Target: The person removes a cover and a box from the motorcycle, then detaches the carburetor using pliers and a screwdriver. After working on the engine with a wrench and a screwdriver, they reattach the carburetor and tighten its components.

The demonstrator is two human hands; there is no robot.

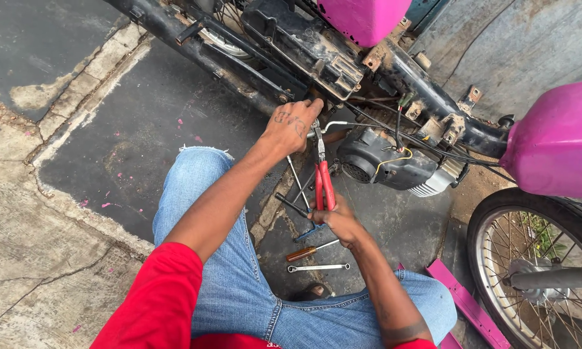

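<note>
Mid-repair on a stripped motorcycle, seen from the head camera. The right hand (340,221) is closed around the red handles of a pair of pliers (323,174), whose nose points up and away from that hand toward a bent metal rod (335,125) at the underside of the frame (427,97); whether the nose actually bites the rod cannot be told. The left hand (293,124), above and beyond the right, is curled against the frame beside the same fitting, its fingertips hidden. To judge by this, the fitting is under work and not yet free; the engine (385,165), just right of the pliers, remains mounted with loose wires around it.

Below the right hand, toward the person's knees, lie a wooden-handled screwdriver (310,251) and a combination wrench (319,267), with a dark tool (291,205) just left of the pliers' handles.

The ground is dark, stained pavement (142,129) edged by cracked concrete (39,258) far to the left hand's side. Pink bodywork (556,142), a spoked wheel (543,271) and a loose pink panel strip (465,304) lie right of the right hand. Outdoors, daylight.
</note>
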